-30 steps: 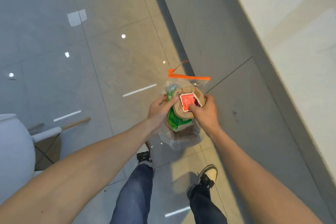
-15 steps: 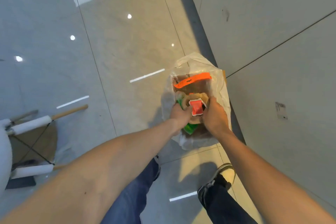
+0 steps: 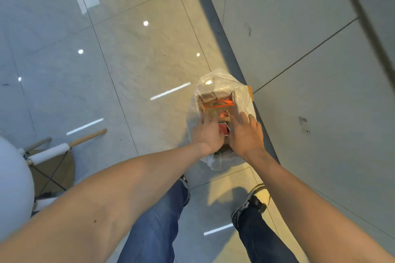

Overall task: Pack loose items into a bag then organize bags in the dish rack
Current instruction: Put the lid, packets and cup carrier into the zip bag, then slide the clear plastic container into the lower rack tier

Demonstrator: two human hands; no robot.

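Right hand (image 3: 245, 134): fingers (image 3: 240, 118) extended and fairly straight, spread over the mouth of the large translucent bag (image 3: 243, 100), holding nothing that can be seen. Left hand (image 3: 208, 134): fingers (image 3: 206, 120) reach forward and down into the same opening; their tips are blurred, so whether they pinch anything cannot be told.

Between the two hands a small red packet (image 3: 223, 130) shows, just beside the left palm. Directly ahead of both sets of fingers, inside the large bag, lies a clear zip pouch with an orange seal strip (image 3: 218, 104); the strip runs crosswise, left to right, slightly tilted. Both hands are about equally near it, the left a little lower in the opening.

The large bag stands upright on the floor (image 3: 128, 60), against the dark skirting of the wall (image 3: 320, 113), its thin film crumpled and folded outward at the rim. Brown items are dimly visible inside.

Judgement: contents are being settled into the bag; no dish rack is in view.
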